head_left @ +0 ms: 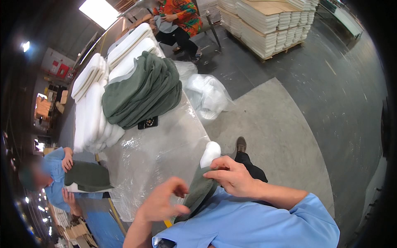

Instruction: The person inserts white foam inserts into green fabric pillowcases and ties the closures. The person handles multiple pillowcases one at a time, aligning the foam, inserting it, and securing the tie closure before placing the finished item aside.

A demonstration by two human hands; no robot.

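1. Right hand: thumb and forefinger are closed in a pinch on the edge of the green cover, at its far end.
2. Left hand: released; the thumb and fingers stand apart, curved, beside the left edge of the cover. Contact with the cloth cannot be determined.
3. Green cover position: between the two hands, in front of the blue shirt, at the near right corner of the table.
4. White padding: protrudes, rounded, from the far end of the cover, just beyond the right fingertips.
5. Table surface: overlaid with clear, glossy film. A pile of green covers is stacked toward its far end, with a black device at the foot of the pile.
6. White pads: folded and stacked left of and behind the pile.
7. Clear plastic bag: beside the table's right edge.
8. Left side: a co-worker holds a green piece.
9. Far side: a seated person holds a grey cloth; a loaded pallet stands to the right.
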